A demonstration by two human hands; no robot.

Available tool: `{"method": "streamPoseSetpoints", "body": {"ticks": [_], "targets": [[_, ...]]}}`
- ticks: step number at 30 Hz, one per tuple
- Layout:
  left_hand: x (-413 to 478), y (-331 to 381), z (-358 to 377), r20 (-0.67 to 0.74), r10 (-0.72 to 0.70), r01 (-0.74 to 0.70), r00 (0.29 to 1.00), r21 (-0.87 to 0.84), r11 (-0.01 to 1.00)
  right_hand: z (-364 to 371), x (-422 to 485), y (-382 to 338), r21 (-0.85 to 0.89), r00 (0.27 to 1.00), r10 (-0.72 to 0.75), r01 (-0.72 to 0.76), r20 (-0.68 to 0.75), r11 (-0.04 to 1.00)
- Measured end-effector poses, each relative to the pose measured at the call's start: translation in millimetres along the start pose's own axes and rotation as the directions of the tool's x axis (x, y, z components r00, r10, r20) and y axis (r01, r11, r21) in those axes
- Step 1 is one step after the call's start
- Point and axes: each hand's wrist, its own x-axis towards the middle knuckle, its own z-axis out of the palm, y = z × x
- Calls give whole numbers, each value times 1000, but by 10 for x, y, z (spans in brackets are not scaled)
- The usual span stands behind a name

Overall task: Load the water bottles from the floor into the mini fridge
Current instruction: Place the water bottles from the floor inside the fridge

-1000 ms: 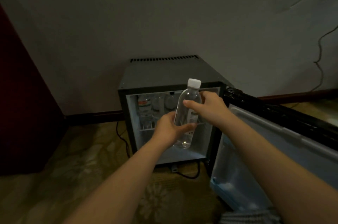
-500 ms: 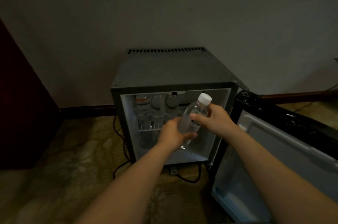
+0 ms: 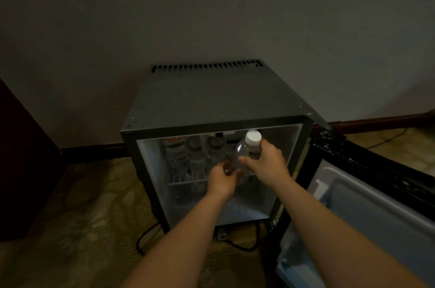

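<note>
Gripping the clear water bottle (image 3: 243, 158) round its upper body, the right hand (image 3: 267, 164) has thumb and fingers curled about it just below the white cap (image 3: 253, 138), which tilts toward one o'clock. The left hand (image 3: 222, 180), at seven o'clock of the right, curls its fingers round the bottle's lower end, so both hands are clamped on the one bottle. The bottle sits in the open mouth of the mini fridge (image 3: 211, 104), level with the upper compartment and above the wire shelf (image 3: 186, 181). On that shelf, at nine o'clock of the held bottle, other bottles (image 3: 194, 153) stand upright in a row, the leftmost with a reddish top. The fridge door (image 3: 367, 207) hangs wide open at four o'clock of the hands, its pale inner lining showing. A black cable (image 3: 146, 234) loops on the patterned carpet (image 3: 82, 205) at seven o'clock of the fridge. A dark red cabinet (image 3: 21, 170) fills the nine o'clock edge of the view.
</note>
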Motion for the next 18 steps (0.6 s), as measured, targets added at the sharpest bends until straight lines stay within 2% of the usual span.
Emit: {"method": "streamPoseSetpoints", "body": {"ticks": [11, 15, 18], "targets": [[445, -140, 175, -19, -164, 159, 986, -142, 977, 285, 466, 92, -34, 987, 157, -158, -9, 987], [538, -200, 150, 72, -168, 168, 983, 2, 986, 317, 674, 73, -114, 972, 231, -226, 33, 967], [596, -199, 135, 50, -189, 188, 981, 33, 982, 389, 741, 74, -117, 972, 230, -224, 41, 968]]}}
